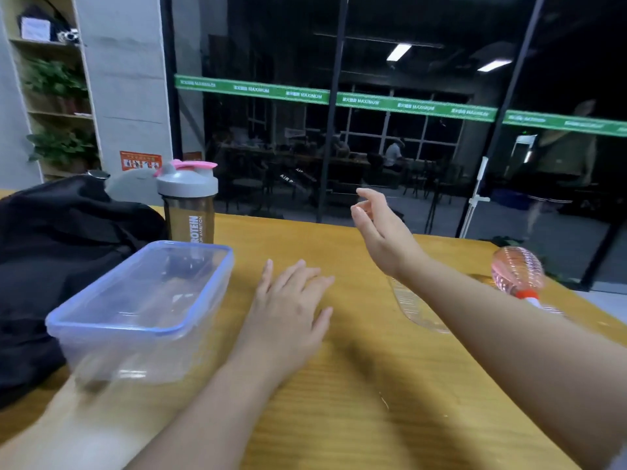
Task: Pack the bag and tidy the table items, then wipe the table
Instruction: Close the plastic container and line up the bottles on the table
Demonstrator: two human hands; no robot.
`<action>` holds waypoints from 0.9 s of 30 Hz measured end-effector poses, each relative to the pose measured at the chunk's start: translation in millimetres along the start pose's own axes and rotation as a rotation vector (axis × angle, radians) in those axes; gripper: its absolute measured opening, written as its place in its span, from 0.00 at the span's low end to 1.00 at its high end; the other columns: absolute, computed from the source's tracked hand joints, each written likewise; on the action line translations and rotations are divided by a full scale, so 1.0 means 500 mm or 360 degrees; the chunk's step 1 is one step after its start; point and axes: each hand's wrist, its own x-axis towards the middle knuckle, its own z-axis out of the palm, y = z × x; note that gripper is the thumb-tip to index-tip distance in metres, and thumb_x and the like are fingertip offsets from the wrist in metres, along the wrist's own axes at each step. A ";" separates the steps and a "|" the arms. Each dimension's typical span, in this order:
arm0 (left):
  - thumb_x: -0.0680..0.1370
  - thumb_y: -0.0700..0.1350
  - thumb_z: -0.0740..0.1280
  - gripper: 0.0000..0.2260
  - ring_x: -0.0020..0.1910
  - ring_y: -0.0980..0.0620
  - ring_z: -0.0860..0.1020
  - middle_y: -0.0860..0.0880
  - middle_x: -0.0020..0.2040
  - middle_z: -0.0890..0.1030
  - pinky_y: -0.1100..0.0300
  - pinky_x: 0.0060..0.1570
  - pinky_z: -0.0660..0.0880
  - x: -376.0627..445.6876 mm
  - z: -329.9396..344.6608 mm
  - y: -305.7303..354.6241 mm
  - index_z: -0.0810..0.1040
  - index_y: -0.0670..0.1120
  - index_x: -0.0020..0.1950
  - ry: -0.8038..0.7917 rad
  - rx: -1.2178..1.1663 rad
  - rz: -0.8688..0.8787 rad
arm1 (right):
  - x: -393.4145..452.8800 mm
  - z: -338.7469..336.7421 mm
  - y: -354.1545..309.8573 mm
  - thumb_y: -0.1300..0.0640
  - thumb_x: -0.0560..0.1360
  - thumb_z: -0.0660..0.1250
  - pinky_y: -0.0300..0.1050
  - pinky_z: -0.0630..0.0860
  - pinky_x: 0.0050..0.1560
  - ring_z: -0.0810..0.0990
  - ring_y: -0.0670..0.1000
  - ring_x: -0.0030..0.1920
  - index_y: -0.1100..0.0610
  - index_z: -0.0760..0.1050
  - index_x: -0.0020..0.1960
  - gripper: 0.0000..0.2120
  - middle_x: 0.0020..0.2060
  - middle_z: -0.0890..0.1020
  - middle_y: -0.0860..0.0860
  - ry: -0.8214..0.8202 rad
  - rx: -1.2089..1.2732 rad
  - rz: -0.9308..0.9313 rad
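- A black bag point(51, 252) of soft, creased fabric lies slumped on the left end of the table; its left side runs out of the frame, and whether it is open cannot be told.
- Just in front of it, and touching it, stands a clear plastic box point(142, 310) with a blue rim, rectangular with rounded corners. It looks empty, and its near wall is blurred.
- Behind the box a smoke-brown shaker bottle point(188, 206) stands upright with a grey screw lid and a pink flip cap. The box rim hides its foot and cuts off the start of the white lettering on its side.
- The left hand point(288, 317) lies flat, palm down, on the yellow wood-grain table point(356, 401) just right of the box, fingers spread and holding nothing.
- The right hand point(380, 228) is raised above the far edge of the table, fingers loosely curled and empty.
- Under the right forearm lies a flat piece of clear ribbed plastic point(417, 310), partly covered by the arm; what it is cannot be made out.
- Near the right edge a pink, ridged, see-through bottle point(517, 273) lies on its side with an orange and white neck, its tip hidden behind the arm.
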 end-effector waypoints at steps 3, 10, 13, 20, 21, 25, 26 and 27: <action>0.74 0.54 0.54 0.20 0.64 0.51 0.73 0.53 0.58 0.78 0.45 0.68 0.56 -0.005 0.021 0.010 0.76 0.52 0.61 -0.0037 0.0064 0.0187 | -0.039 -0.049 0.058 0.47 0.82 0.49 0.41 0.64 0.53 0.71 0.46 0.56 0.53 0.57 0.73 0.22 0.57 0.71 0.45 0.0152 -0.0013 0.0135; 0.75 0.53 0.54 0.18 0.62 0.52 0.74 0.55 0.58 0.78 0.50 0.66 0.54 -0.016 0.040 0.018 0.76 0.53 0.60 -0.0014 0.0057 0.0257 | -0.095 -0.161 0.224 0.50 0.80 0.55 0.50 0.69 0.60 0.69 0.54 0.65 0.55 0.61 0.71 0.21 0.64 0.71 0.54 0.0473 -0.0441 0.0550; 0.75 0.52 0.54 0.18 0.62 0.53 0.74 0.55 0.58 0.78 0.50 0.66 0.55 -0.020 0.050 0.015 0.76 0.54 0.60 -0.0026 0.0074 0.0281 | -0.122 -0.207 0.293 0.55 0.78 0.57 0.53 0.72 0.54 0.67 0.58 0.64 0.51 0.64 0.70 0.20 0.65 0.69 0.57 0.0456 -0.0683 0.0897; 0.76 0.52 0.53 0.18 0.63 0.56 0.67 0.55 0.57 0.78 0.50 0.66 0.54 -0.019 0.062 0.012 0.76 0.53 0.60 -0.0041 0.0132 0.0350 | -0.171 -0.238 0.373 0.46 0.77 0.59 0.55 0.65 0.63 0.61 0.60 0.67 0.42 0.62 0.71 0.23 0.66 0.67 0.59 -0.0070 -0.1036 0.1367; 0.76 0.52 0.53 0.18 0.64 0.56 0.67 0.55 0.57 0.78 0.51 0.66 0.54 -0.019 0.063 0.010 0.76 0.53 0.61 -0.0053 0.0138 0.0347 | -0.174 -0.236 0.375 0.42 0.76 0.60 0.55 0.64 0.64 0.61 0.60 0.68 0.41 0.61 0.72 0.25 0.67 0.67 0.59 -0.0146 -0.1067 0.1376; 0.76 0.53 0.53 0.18 0.64 0.57 0.66 0.55 0.57 0.78 0.52 0.67 0.53 -0.021 0.062 0.009 0.75 0.54 0.61 -0.0080 0.0125 0.0347 | -0.178 -0.229 0.375 0.34 0.72 0.62 0.61 0.58 0.69 0.58 0.61 0.71 0.39 0.56 0.74 0.33 0.72 0.62 0.57 -0.0315 -0.1119 0.1390; 0.76 0.53 0.53 0.18 0.64 0.57 0.66 0.56 0.57 0.78 0.52 0.67 0.53 -0.021 0.062 0.010 0.76 0.54 0.61 -0.0082 0.0114 0.0351 | -0.178 -0.228 0.377 0.33 0.71 0.62 0.63 0.57 0.69 0.57 0.61 0.72 0.38 0.55 0.73 0.34 0.73 0.61 0.56 -0.0332 -0.1119 0.1401; 0.76 0.53 0.52 0.18 0.64 0.57 0.66 0.56 0.57 0.78 0.53 0.67 0.52 -0.023 0.063 0.010 0.75 0.54 0.61 -0.0081 0.0094 0.0351 | -0.177 -0.229 0.379 0.32 0.70 0.62 0.64 0.56 0.69 0.58 0.61 0.72 0.38 0.55 0.73 0.35 0.73 0.61 0.56 -0.0344 -0.1115 0.1406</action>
